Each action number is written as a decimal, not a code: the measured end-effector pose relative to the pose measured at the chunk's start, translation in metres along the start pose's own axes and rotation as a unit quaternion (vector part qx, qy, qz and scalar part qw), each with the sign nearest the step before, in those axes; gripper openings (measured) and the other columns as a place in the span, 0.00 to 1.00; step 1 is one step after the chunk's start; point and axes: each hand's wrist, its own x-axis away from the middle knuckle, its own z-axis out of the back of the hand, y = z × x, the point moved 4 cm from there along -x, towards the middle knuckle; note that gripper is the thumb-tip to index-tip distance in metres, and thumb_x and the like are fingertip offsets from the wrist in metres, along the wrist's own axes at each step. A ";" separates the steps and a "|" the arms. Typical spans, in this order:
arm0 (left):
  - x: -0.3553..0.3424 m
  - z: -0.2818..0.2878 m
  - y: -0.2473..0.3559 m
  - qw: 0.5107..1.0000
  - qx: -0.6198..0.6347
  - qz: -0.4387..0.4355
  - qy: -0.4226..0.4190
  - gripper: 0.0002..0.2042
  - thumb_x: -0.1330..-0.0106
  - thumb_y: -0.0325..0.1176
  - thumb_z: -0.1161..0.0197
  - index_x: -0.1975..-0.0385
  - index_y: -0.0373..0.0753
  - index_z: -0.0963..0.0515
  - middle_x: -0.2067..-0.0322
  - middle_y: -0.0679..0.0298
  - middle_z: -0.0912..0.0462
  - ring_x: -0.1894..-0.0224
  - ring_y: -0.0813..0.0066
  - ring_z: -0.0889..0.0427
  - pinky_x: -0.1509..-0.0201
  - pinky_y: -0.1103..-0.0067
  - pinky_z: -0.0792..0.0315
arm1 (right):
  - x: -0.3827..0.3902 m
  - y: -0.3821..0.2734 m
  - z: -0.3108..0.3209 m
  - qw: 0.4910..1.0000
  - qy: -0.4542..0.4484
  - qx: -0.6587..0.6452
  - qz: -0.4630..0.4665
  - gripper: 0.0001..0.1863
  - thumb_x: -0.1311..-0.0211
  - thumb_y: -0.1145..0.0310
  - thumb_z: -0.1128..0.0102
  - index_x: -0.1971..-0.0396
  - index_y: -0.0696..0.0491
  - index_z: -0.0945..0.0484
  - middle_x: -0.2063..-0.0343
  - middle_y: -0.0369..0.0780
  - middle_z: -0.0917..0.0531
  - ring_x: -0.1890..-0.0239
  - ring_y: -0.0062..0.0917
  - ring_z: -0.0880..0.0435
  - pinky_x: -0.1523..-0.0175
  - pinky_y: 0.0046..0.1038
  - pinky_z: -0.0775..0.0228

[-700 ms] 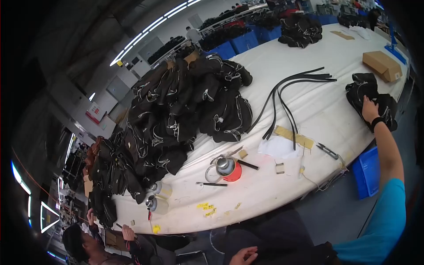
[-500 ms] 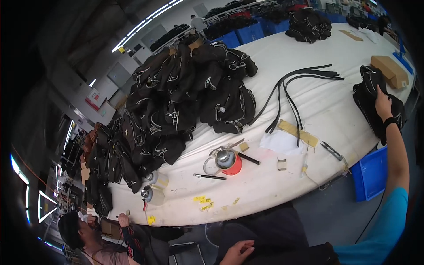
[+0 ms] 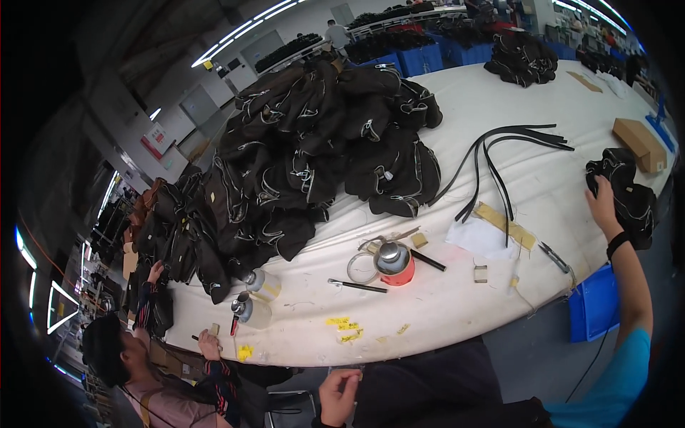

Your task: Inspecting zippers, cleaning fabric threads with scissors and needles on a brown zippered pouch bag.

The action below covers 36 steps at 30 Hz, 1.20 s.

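Big white worktop sweeping across, and there's the heap of zippered black pieces piled high on its left! Over at the right edge, near the cardboard box, lies a black bundle, right hand at its left side; can't tell whether those fingers grip. Down low, left hand, fingers curled, any pinch unclear.

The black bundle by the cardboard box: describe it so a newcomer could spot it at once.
Find the white-covered table, then the cardboard box at its right end. The black bundle lies just nearer than that box, at the table's edge. Unlike the other black heaps, it has the camera wearer's right hand on it.
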 end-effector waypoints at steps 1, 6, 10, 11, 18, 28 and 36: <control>-0.008 0.009 -0.008 0.996 0.078 0.018 0.028 0.05 0.33 0.25 0.42 0.63 0.32 0.22 0.66 0.64 0.18 0.64 0.81 0.22 0.58 0.83 0.28 | 0.000 -0.056 0.003 0.997 0.000 -0.053 0.063 0.25 0.41 0.68 0.39 0.46 0.61 0.33 0.43 0.52 0.31 0.39 0.46 0.34 0.35 0.37 0.43; -0.017 0.024 -0.011 0.994 0.104 0.021 0.030 0.04 0.33 0.25 0.42 0.64 0.32 0.22 0.66 0.63 0.18 0.64 0.81 0.22 0.56 0.84 0.29 | -0.014 -0.245 0.004 0.859 -0.295 -0.417 -0.033 0.18 0.37 0.59 0.43 0.53 0.56 0.23 0.57 0.39 0.19 0.53 0.24 0.23 0.47 0.27 0.33; 0.015 0.033 -0.033 0.995 0.089 0.038 -0.013 0.07 0.32 0.27 0.42 0.59 0.33 0.21 0.64 0.63 0.20 0.61 0.77 0.22 0.56 0.82 0.29 | -0.036 -0.357 -0.041 0.771 -0.403 -0.491 -0.050 0.18 0.37 0.53 0.43 0.56 0.51 0.21 0.61 0.33 0.19 0.57 0.17 0.23 0.52 0.23 0.32; 0.025 0.036 -0.040 0.994 0.093 0.059 -0.007 0.06 0.32 0.27 0.42 0.60 0.33 0.21 0.64 0.64 0.20 0.61 0.78 0.23 0.56 0.82 0.30 | -0.038 -0.386 -0.057 0.763 -0.418 -0.492 -0.042 0.18 0.37 0.53 0.43 0.57 0.51 0.21 0.62 0.33 0.19 0.58 0.17 0.23 0.53 0.24 0.32; 0.061 0.056 -0.052 0.976 0.123 0.176 0.034 0.07 0.31 0.30 0.42 0.62 0.33 0.22 0.69 0.67 0.21 0.66 0.82 0.27 0.61 0.83 0.32 | -0.033 -0.535 -0.141 0.929 -0.215 -0.257 0.158 0.27 0.47 0.64 0.33 0.48 0.58 0.27 0.60 0.49 0.21 0.53 0.39 0.22 0.46 0.31 0.29; 0.046 0.074 -0.076 0.976 0.106 0.185 0.052 0.07 0.31 0.30 0.42 0.62 0.32 0.22 0.68 0.65 0.20 0.65 0.79 0.25 0.60 0.81 0.30 | -0.058 -0.547 -0.170 0.935 -0.185 -0.258 0.156 0.15 0.47 0.66 0.36 0.59 0.53 0.22 0.68 0.52 0.18 0.60 0.46 0.20 0.51 0.38 0.27; 0.044 0.079 -0.094 0.984 0.086 0.147 0.049 0.07 0.31 0.29 0.42 0.62 0.31 0.22 0.66 0.63 0.18 0.62 0.77 0.23 0.56 0.80 0.29 | -0.096 -0.495 -0.062 0.845 -0.038 -0.530 0.058 0.10 0.47 0.66 0.33 0.69 0.55 0.24 0.81 0.33 0.28 0.77 0.17 0.35 0.69 0.21 0.39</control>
